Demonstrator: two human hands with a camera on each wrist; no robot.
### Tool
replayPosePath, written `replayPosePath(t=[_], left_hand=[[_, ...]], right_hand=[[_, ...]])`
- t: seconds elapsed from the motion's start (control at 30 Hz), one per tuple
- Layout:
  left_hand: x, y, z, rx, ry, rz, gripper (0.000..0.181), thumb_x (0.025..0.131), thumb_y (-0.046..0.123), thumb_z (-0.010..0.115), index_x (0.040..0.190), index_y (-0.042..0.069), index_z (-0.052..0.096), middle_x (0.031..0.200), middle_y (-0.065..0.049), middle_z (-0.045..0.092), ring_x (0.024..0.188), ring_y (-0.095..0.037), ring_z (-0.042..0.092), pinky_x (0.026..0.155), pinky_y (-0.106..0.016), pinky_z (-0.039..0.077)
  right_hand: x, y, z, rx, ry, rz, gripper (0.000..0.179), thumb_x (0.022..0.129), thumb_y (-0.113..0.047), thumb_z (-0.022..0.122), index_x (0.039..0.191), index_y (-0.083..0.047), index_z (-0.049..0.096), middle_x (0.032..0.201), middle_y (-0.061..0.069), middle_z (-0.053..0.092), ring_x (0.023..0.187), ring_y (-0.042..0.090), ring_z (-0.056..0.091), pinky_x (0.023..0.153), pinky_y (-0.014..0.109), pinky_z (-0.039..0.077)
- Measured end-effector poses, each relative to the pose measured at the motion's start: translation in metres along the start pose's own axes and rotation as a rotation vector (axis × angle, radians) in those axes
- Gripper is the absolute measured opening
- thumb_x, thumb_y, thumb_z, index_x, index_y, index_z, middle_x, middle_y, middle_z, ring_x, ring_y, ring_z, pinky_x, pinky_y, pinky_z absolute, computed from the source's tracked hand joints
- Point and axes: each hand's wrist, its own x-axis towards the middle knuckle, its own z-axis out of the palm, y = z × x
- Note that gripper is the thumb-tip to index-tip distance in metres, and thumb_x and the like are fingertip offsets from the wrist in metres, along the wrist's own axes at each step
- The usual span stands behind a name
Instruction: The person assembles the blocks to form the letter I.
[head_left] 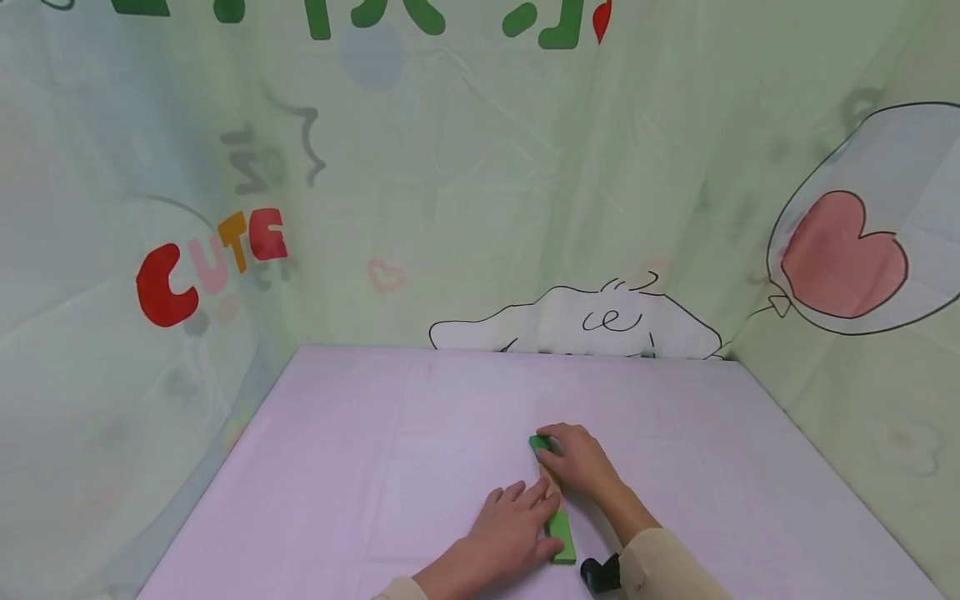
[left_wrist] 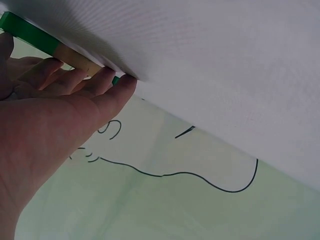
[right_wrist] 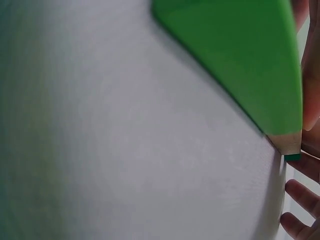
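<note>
On the table lies a long flat bar [head_left: 561,537] with green ends and a wood-coloured middle. My right hand [head_left: 585,462] holds its far end, with thumb and fingers bent about the green part. Spread, mostly straight fingers of my left hand [head_left: 510,529] touch the bar's left side along its nearer half. In the left wrist view, the bar [left_wrist: 75,57] runs above the fingertips. One green end of the bar [right_wrist: 235,55] looms large and close in the right wrist view, with fingers [right_wrist: 300,197] at the right edge.
A pale lilac cloth covers the table [head_left: 360,433]. Printed curtains [head_left: 465,192] stand behind it and on both sides. A small black object [head_left: 600,575] shows beside the right sleeve [head_left: 667,567].
</note>
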Motion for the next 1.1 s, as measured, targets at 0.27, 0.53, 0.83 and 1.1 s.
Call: replayPosePath(t=[0.27,0.53,0.83,1.1], left_hand=[[-0.0004,0.001,-0.0025,-0.005,-0.01,-0.001,0.064,0.101,0.063,0.053,0.155,0.032,0.046,0.166,0.009,0.038,0.145,-0.023,0.048,0.11,-0.048,0.046],[-0.0026,0.002,-0.0053,0.001,-0.006,0.003,0.063,0.101,0.062,0.053,0.155,0.031,0.047,0.165,0.008,0.039,0.144,-0.024,0.048,0.11,-0.047,0.046],[-0.0005,0.0002,-0.0019,-0.004,-0.007,0.008,0.063,0.101,0.063,0.052,0.156,0.032,0.046,0.165,0.009,0.039,0.145,-0.024,0.048,0.11,-0.048,0.046],[-0.0009,-0.0003,-0.001,0.008,0.002,0.013,0.063,0.101,0.063,0.051,0.155,0.032,0.046,0.165,0.009,0.039,0.144,-0.024,0.048,0.109,-0.047,0.046]], right_hand=[[0.0002,0.0002,0.0005,0.008,0.005,0.002,0.035,0.095,-0.02,0.073,0.127,-0.008,0.071,0.134,0.016,0.068,0.128,0.04,0.06,0.107,0.059,0.047],[0.0006,-0.0011,0.0011,0.012,0.006,0.024,0.036,0.094,-0.022,0.074,0.128,-0.009,0.071,0.135,0.016,0.068,0.13,0.041,0.059,0.108,0.059,0.046],[0.0037,-0.0027,0.0016,0.009,0.001,0.037,0.036,0.094,-0.019,0.075,0.128,-0.008,0.071,0.136,0.017,0.067,0.13,0.04,0.059,0.108,0.058,0.047],[0.0031,-0.0017,0.0013,0.009,0.001,0.033,0.035,0.094,-0.017,0.075,0.127,-0.009,0.072,0.133,0.016,0.069,0.128,0.04,0.061,0.106,0.057,0.048]])
